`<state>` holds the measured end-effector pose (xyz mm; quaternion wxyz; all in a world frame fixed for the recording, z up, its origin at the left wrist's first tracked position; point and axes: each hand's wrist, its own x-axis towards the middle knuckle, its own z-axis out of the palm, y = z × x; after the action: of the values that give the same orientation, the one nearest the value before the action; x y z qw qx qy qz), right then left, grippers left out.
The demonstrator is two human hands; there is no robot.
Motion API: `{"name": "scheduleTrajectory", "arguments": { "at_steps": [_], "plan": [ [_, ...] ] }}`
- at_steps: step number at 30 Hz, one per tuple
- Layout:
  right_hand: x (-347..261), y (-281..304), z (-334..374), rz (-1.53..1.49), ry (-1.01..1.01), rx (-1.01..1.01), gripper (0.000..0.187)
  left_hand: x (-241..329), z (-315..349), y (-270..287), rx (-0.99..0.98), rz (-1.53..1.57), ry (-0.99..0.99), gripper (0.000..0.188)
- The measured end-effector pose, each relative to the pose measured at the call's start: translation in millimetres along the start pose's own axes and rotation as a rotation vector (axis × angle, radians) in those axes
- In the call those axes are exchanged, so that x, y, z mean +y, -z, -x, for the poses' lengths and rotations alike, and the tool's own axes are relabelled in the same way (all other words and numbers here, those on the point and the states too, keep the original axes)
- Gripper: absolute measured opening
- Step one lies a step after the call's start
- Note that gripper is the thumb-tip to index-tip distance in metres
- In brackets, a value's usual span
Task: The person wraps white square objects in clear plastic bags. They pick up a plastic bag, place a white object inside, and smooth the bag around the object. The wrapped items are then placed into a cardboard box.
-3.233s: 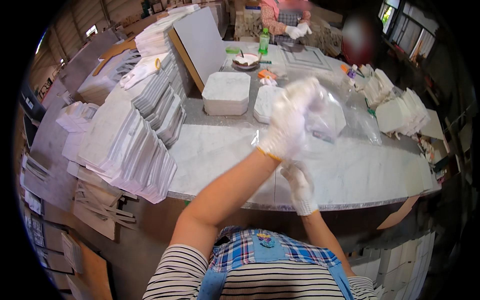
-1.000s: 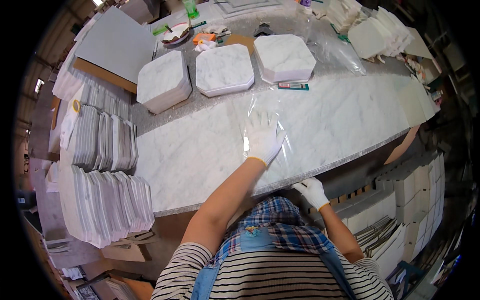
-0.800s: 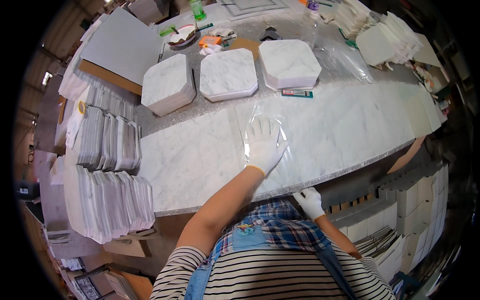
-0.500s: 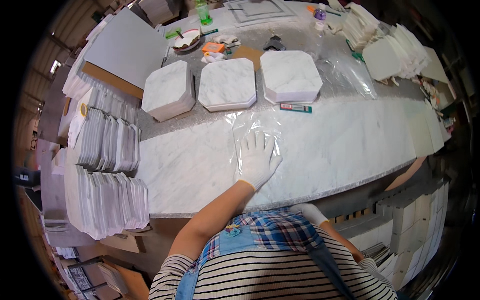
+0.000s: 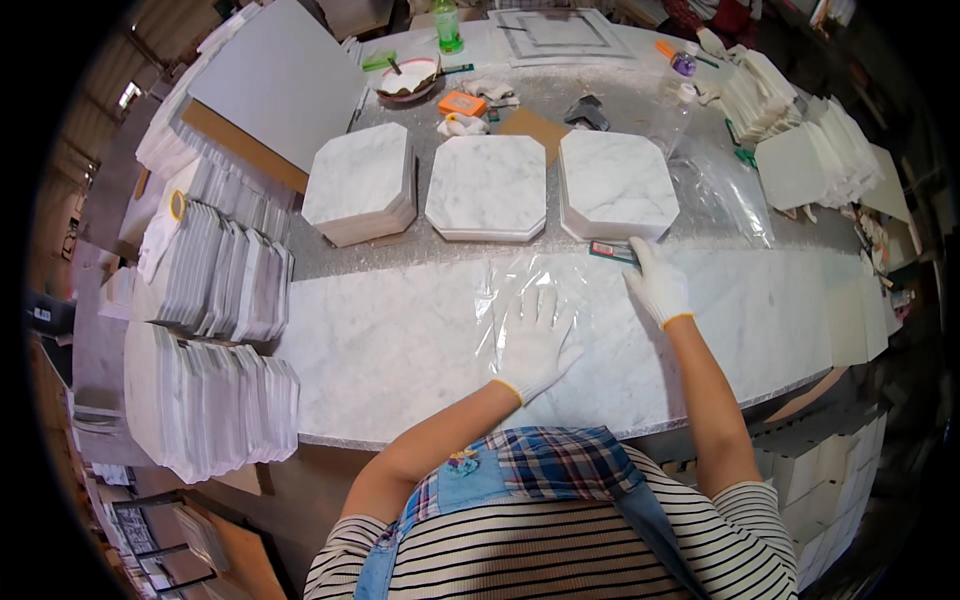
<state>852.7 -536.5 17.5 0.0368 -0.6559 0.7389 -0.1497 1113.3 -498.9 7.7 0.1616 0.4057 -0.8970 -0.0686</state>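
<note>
In a white knit glove with a yellow cuff, my left hand (image 5: 535, 345) lies flat, fingers spread, on a clear plastic bag (image 5: 497, 290). The bag rests on a long white marble slab (image 5: 385, 350). My right hand (image 5: 660, 285), gloved alike, has its thumb and fingers closed about the right end of a small flat green box (image 5: 610, 250) with a pale label. That box sits at the front foot of the right stack of marble tiles (image 5: 618, 180). A middle stack (image 5: 487, 185) and a left stack (image 5: 360, 182) stand beside it, all with cut corners.
Rows of tiles on edge (image 5: 215, 405) line the left side. More tiles (image 5: 820, 155) lean at the back right. Behind the stacks are a bowl (image 5: 408, 78), an orange box (image 5: 462, 104), a green bottle (image 5: 448, 28) and plastic film (image 5: 725, 195). Another person's gloved hand (image 5: 712, 42) shows at the far right.
My right hand has come up from beside my waist, over the slab, to the small green box. My left hand stays flat on the plastic bag. The view has shifted slightly.
</note>
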Motion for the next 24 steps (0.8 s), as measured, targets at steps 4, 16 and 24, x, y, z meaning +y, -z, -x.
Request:
{"name": "scheduleTrajectory", "arguments": {
  "at_steps": [4, 16, 24],
  "plan": [
    [8, -4, -12, 0.130, 0.086, -0.109, 0.033, -6, -7, -2, -0.063, 0.045, 0.013, 0.067],
    [6, 1, 13, 0.038, 0.175, -0.020, 0.032, -5, -17, -7, -0.055, 0.042, 0.003, 0.066],
    [-23, -14, -6, -0.025, 0.287, -0.011, 0.030, -2, -24, 1, -0.080, 0.034, -0.024, 0.065]
  ]
}}
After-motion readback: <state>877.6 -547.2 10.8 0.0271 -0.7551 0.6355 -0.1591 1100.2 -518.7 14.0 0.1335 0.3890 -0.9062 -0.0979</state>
